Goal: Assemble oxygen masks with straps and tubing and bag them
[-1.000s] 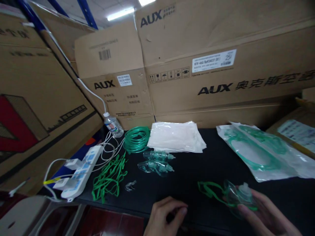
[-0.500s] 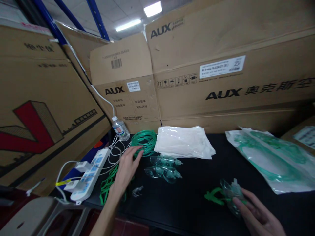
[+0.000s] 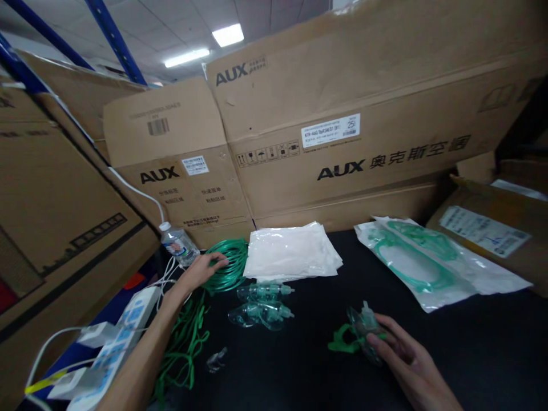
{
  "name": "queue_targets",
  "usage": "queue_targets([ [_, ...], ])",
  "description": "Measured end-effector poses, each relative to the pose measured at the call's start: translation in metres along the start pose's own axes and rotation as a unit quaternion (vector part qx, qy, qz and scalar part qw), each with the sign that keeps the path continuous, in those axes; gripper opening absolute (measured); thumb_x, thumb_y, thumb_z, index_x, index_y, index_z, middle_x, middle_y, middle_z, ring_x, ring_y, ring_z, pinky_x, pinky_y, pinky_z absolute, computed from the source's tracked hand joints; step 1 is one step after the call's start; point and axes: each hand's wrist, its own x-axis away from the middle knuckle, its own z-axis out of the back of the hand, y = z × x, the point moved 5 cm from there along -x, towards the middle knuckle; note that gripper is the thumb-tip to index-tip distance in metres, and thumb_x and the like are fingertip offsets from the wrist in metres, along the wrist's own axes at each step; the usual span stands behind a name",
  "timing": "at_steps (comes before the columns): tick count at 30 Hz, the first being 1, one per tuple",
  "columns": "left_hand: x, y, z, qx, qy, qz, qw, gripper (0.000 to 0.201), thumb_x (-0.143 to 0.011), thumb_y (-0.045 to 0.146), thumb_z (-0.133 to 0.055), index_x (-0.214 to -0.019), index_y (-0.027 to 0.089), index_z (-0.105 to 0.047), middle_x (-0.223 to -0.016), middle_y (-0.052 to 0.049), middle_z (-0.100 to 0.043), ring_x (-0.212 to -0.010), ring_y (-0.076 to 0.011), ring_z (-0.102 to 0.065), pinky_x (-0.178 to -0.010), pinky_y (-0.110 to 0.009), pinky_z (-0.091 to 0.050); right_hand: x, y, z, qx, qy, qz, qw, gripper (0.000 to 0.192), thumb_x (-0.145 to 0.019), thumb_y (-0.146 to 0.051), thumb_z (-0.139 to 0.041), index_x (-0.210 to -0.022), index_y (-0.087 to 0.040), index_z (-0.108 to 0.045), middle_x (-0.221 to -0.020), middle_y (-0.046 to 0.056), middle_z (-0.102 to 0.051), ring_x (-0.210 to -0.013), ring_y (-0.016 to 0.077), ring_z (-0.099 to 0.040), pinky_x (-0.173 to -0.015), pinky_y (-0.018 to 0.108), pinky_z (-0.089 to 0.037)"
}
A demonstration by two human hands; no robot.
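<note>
While the right hand [image 3: 402, 357] pinches a clear green mask [image 3: 366, 331] between thumb and fingers at the lower right of the frame, the left hand [image 3: 203, 271] reaches to the coil of green tubing [image 3: 231, 279] left of centre. The mask is held just above or against the worktop [image 3: 299, 371], which of the two I cannot tell; its green strap [image 3: 342, 341] hangs out to the left. The left hand's fingers are loosely bent and partly parted over the upper left of the coil; whether they have hold of any loop, I cannot tell.

Just below and right of the coil, near the centre, two more masks [image 3: 261, 314] lie one below the other. Above them sits a stack of white packets [image 3: 293, 251], beside the coil. A tangle of green straps [image 3: 184, 339] lies at the lower left, partly behind the left forearm, with some small clear pieces [image 3: 217, 361] to its right. Toward the right edge, a clear bag [image 3: 440, 285] holds green tubing, near a cardboard box [image 3: 526, 205].
</note>
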Motion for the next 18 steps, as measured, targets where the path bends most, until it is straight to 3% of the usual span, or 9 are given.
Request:
queue_targets([
  [5, -0.009, 0.002, 0.017, 0.017, 0.008, 0.003, 1.0, 0.052, -0.091, 0.067, -0.048, -0.097, 0.024, -0.077, -0.101, -0.004, -0.082, -0.1, -0.0295, -0.074, -0.097, -0.036, -0.052, -0.001, -0.005, 0.0, -0.004, 0.016, 0.001, 1.0, 0.045, -0.084, -0.047, -0.082, -0.125, -0.03, -0.074, -0.108, 0.006, -0.082, -0.098, 0.0237, -0.076, -0.088, 0.027, -0.059],
  [9, -0.013, 0.005, 0.027, 0.032, -0.004, 0.008, 0.999, 0.054, -0.082, 0.072, -0.059, -0.098, 0.025, -0.08, -0.106, -0.004, -0.083, -0.105, -0.0323, -0.074, -0.098, -0.036, -0.053, 0.003, -0.013, -0.008, -0.018, 0.023, 0.0, 1.0, 0.043, -0.08, -0.049, -0.085, -0.117, -0.031, -0.078, -0.102, 0.006, -0.082, -0.093, 0.0236, -0.076, -0.085, 0.028, -0.06],
  [12, -0.011, 0.008, 0.029, 0.045, 0.002, 0.009, 0.999, 0.052, -0.078, 0.073, -0.064, -0.094, 0.026, -0.081, -0.101, -0.004, -0.084, -0.101, -0.0324, -0.075, -0.095, -0.036, -0.054, 0.007, -0.021, -0.012, -0.029, 0.061, 0.014, 0.998, 0.04, -0.078, -0.049, -0.086, -0.113, -0.03, -0.08, -0.097, 0.005, -0.083, -0.087, 0.0224, -0.076, -0.08, 0.026, -0.059],
  [14, -0.009, 0.007, 0.034, 0.054, 0.045, 0.014, 0.997, 0.054, -0.081, 0.073, -0.06, -0.094, 0.024, -0.079, -0.099, -0.005, -0.083, -0.1, -0.0313, -0.075, -0.096, -0.037, -0.054, 0.008, -0.023, -0.012, -0.023, 0.076, 0.024, 0.997, 0.04, -0.077, -0.05, -0.086, -0.111, -0.029, -0.08, -0.096, 0.005, -0.083, -0.087, 0.0228, -0.076, -0.078, 0.025, -0.059],
  [18, -0.012, -0.001, 0.057, 0.083, 0.162, 0.041, 0.982, 0.057, -0.086, 0.071, -0.054, -0.101, 0.018, -0.07, -0.098, -0.01, -0.081, -0.098, -0.0294, -0.074, -0.098, -0.04, -0.053, 0.004, -0.018, -0.009, 0.003, 0.03, 0.018, 0.999, 0.041, -0.079, -0.051, -0.085, -0.113, -0.028, -0.08, -0.105, 0.008, -0.082, -0.095, 0.0254, -0.076, -0.082, 0.027, -0.059],
])
